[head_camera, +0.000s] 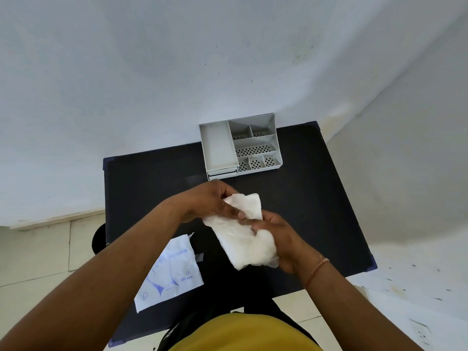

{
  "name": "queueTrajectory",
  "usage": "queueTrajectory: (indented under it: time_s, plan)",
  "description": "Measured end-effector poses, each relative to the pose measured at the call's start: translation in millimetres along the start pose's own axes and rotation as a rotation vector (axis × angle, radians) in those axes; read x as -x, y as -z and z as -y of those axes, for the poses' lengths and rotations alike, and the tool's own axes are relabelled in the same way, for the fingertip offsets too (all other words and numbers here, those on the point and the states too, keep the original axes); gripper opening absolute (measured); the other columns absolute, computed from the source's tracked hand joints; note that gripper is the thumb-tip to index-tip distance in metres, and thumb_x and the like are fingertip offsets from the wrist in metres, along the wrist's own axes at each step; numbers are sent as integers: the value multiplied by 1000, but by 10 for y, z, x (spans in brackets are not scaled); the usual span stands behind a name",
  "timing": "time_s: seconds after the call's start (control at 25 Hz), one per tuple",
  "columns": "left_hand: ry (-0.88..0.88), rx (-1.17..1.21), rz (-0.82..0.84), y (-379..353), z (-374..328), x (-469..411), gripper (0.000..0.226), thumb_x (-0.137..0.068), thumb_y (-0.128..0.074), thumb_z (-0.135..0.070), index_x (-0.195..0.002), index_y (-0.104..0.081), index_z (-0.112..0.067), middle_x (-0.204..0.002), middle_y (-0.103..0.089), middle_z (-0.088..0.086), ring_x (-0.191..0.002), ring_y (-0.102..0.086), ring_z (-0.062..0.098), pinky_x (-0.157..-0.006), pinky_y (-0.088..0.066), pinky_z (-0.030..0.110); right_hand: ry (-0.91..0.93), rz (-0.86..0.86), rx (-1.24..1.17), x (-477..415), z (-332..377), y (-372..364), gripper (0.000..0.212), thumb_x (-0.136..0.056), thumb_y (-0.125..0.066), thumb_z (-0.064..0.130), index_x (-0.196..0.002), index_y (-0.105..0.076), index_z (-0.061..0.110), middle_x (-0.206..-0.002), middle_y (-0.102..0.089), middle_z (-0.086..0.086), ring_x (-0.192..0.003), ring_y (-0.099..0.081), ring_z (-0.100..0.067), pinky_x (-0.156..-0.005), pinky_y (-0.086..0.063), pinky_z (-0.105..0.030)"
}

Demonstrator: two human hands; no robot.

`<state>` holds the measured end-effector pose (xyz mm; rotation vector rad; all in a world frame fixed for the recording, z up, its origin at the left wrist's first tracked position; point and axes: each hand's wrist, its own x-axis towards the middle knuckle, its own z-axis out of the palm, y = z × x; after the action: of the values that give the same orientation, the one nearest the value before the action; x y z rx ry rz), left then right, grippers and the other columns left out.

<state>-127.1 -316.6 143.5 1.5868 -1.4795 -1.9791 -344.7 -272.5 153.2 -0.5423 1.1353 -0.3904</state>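
Note:
A thick white stack of thin plastic gloves (240, 236) is held over the middle of the black table (152, 188). My left hand (210, 201) grips its far end, thumb across the top. My right hand (278, 236) grips the near end from the right side, fingers curled round it. A flat white glove packet (172, 272) with blue print lies on the table to the left, partly under my left forearm.
A grey desk organiser (240, 145) with a long tray, several perforated compartments and small drawers stands at the table's far edge against the white wall. The table is small, with its edges close on both sides. Tiled floor shows to the left and right.

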Motion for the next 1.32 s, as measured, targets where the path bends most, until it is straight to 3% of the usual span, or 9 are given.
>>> queueTrajectory:
  time_s: [0.12,0.28,0.44,0.64,0.84,0.96,1.04,1.16,1.32]
  plan:
    - [-47,126,-99,-14,-49,-27,27,-84,-90,-16,-110,-84,-18,-100,-85,-3,-92,-80,15,-77,-64,29,-102,135,-561,50,-55,175,55,-104,-51,47,-134,-70,4,-130,-71,-21,-110,-71,-36,-89,-61,-46]
    - [-81,270,-174,-64,-58,-64,26,-83,-89,-10,-107,-84,-18,-103,-85,2,-94,-81,20,-79,-64,33,-63,253,-839,132,-305,284,70,-97,-62,57,-150,-55,11,-157,-51,-19,-143,-49,-38,-107,-52,-53]
    - [-85,276,-249,-198,-39,-128,20,-81,-92,-17,-99,-85,-22,-103,-85,4,-97,-79,24,-89,-64,43,-28,258,-735,184,-319,281,77,-86,-76,53,-150,-56,14,-158,-49,-23,-149,-40,-45,-119,-31,-68]
    - [-72,264,-343,-344,-49,-170,19,-83,-90,-30,-99,-84,-24,-102,-85,1,-99,-79,24,-86,-65,39,30,-13,-473,157,-205,263,46,-95,-70,13,-139,-58,14,-129,-74,-17,-120,-70,-39,-99,-56,-61]
    - [36,165,-229,-341,-95,-157,41,-84,-77,-60,-108,-80,-26,-107,-83,2,-99,-78,27,-89,-64,43,21,-88,-419,70,-335,364,48,-94,-68,-3,-135,-59,19,-130,-73,-17,-116,-73,-39,-89,-63,-56]
    - [116,174,-88,-257,-97,-138,46,-95,-65,-65,-119,-76,-27,-103,-78,7,-83,-73,30,-63,-58,40,-2,-83,-474,40,-418,380,39,-96,-63,-4,-128,-66,18,-126,-75,-17,-111,-75,-36,-84,-65,-48]
    - [165,222,-23,-185,-92,-118,37,-103,-63,-46,-133,-70,-26,-111,-76,11,-85,-71,30,-55,-55,35,-4,-66,-467,44,-464,349,38,-97,-61,-2,-129,-66,18,-124,-77,-15,-109,-76,-34,-84,-64,-47]
    - [123,132,53,-108,2,-142,44,-98,-71,-9,-137,-67,-28,-118,-75,7,-97,-72,31,-55,-56,32,9,-29,-509,86,-475,329,40,-96,-64,14,-135,-63,21,-130,-74,-16,-116,-73,-37,-94,-59,-55]
    - [99,110,33,-93,99,-169,48,-93,-77,-4,-133,-69,-30,-115,-78,0,-97,-72,26,-52,-53,29,-123,97,-817,147,-438,448,73,-97,-48,64,-146,-61,12,-151,-57,-23,-143,-48,-47,-124,-28,-63]
